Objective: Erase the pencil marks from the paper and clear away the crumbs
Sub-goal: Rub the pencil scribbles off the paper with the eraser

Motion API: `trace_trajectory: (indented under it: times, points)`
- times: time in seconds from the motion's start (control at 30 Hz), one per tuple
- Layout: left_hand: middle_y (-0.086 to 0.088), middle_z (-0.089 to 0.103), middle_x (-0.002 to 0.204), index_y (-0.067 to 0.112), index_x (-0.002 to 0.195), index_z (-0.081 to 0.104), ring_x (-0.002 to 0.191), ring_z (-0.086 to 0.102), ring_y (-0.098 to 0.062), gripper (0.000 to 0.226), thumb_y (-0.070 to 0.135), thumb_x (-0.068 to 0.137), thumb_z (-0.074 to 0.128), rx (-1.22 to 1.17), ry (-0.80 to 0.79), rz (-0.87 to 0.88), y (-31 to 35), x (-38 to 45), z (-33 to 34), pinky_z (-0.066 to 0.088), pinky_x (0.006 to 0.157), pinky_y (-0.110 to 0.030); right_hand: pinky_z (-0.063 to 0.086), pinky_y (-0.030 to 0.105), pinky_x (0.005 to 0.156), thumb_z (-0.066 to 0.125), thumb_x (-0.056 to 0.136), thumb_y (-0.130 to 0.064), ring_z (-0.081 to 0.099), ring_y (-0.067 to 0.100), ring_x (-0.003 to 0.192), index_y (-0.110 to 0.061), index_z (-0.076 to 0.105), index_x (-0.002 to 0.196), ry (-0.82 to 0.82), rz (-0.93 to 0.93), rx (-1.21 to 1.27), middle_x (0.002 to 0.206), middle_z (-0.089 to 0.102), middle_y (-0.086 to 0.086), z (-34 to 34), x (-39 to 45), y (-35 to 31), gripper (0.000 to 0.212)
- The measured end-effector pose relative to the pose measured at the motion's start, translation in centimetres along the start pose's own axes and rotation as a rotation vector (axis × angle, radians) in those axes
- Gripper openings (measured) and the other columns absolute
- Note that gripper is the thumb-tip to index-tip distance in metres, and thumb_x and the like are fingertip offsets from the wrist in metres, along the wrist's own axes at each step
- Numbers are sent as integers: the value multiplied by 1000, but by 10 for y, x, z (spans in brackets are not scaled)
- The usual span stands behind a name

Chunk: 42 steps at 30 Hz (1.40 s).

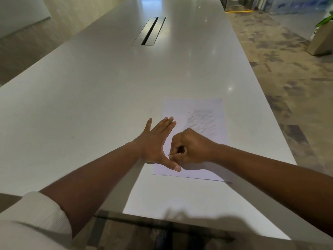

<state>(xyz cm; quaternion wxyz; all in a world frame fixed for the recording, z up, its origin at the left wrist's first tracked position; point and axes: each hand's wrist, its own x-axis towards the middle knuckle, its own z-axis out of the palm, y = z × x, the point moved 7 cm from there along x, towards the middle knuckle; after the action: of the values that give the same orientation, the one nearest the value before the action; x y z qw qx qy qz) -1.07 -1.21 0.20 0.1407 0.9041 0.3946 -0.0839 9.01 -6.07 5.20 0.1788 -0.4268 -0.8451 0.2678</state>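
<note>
The paper (pixel 194 139) sat on the table (pixel 108 87) near its right edge, close to the person. The left hand (pixel 155 141) lay flat with straight fingers, palm partly on the table and partly over the sheet's left edge, thumb pressing down near the bottom. The right hand (pixel 191 147) was clenched into a fist low on the sheet, right next to that thumb. It looked like it was pinching something small, probably an eraser, but the fingers hid it, so I honestly couldn't tell what was in there.

The pencil marks (pixel 201 120) were a grey smudgy patch in the upper right of the sheet, just past the right knuckles. So most of the shading looked untouched and the job seemed far from done.

Stuff that could've gone wrong from there:

- The left hand only pinned the left side. A hard stroke up into the grey patch could've buckled or creased the free right half, maybe torn it.
- Rubbing with a dirty eraser would likely have smeared the graphite instead of lifting it.
- The sheet was close to the table's right edge, so a sideways push could've slid it off.
- A few dark specks showed on the sheet, maybe crumbs, and a careless sweep could've ground them back in.
</note>
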Motion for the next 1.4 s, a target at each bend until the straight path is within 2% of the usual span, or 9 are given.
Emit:
trace_trajectory:
  times: [0.2, 0.3, 0.43, 0.6, 0.87, 1.03, 1.1, 1.3, 1.4]
  points:
    - [9, -32, 166, 21, 160, -24, 147, -37, -3, 158, 109, 46, 43, -8, -11, -12, 0, 0, 0, -18, 121, -59, 50, 34, 58, 71, 77, -16, 60, 12, 57, -8, 70, 64, 240, 137, -57, 61, 66, -2, -31, 16, 36, 15]
    - [9, -32, 166, 22, 160, -24, 147, -36, -3, 159, 109, 45, 43, 0, -14, -16, -1, 1, 1, -17, 121, -60, 50, 31, 59, 71, 75, -12, 62, 11, 58, -10, 70, 64, 188, 91, -18, 63, 67, -3, -19, 6, 19, 11]
    - [8, -32, 166, 22, 160, -23, 147, -36, -4, 159, 108, 45, 44, 9, -18, -11, 0, 1, 1, -18, 120, -61, 47, 17, 59, 73, 75, -13, 64, 8, 62, -14, 74, 68, -3, 18, 31, 68, 70, -5, 1, -9, 1, 7]
    - [9, -32, 166, 23, 160, -24, 147, -36, -3, 159, 109, 45, 46, -3, -22, -22, -1, 1, 1, -19, 120, -60, 53, 36, 63, 75, 77, -17, 62, 10, 60, -10, 73, 66, 240, 143, -80, 66, 69, -2, -41, 7, 44, 13]
    - [8, -31, 166, 22, 160, -23, 148, -35, -5, 160, 109, 44, 44, 5, -23, -21, -1, 1, 1, -19, 120, -61, 46, 15, 59, 79, 75, -13, 65, 7, 64, -13, 74, 67, 78, 46, 72, 68, 70, -6, -7, -17, 11, 9]
    - [10, -33, 166, 23, 159, -25, 148, -36, -3, 160, 109, 45, 46, -5, -30, -25, 0, 1, 1, -19, 120, -61, 49, 27, 60, 76, 77, -19, 63, 10, 61, -10, 73, 68, 241, 118, -42, 66, 69, -3, -35, 4, 41, 13]
    - [10, -33, 165, 23, 159, -25, 147, -36, -3, 159, 108, 45, 47, -2, -29, -28, 0, 0, 0, -19, 120, -61, 45, 23, 60, 76, 78, -18, 62, 9, 61, -10, 74, 68, 283, 149, -52, 66, 69, -3, -39, 5, 47, 12]
    - [10, -33, 166, 23, 159, -24, 148, -36, -4, 160, 108, 45, 46, 0, -34, -25, 0, 1, 0, -19, 120, -61, 43, 11, 60, 78, 75, -12, 64, 5, 63, -15, 74, 68, 49, 24, 50, 69, 70, -7, -7, -20, 8, 9]
    - [10, -33, 165, 24, 159, -25, 147, -37, -3, 159, 109, 45, 47, -1, -35, -30, -1, 1, 0, -19, 120, -61, 47, 19, 61, 78, 76, -15, 64, 7, 62, -13, 73, 66, 157, 68, 28, 66, 69, -6, -23, -10, 26, 11]
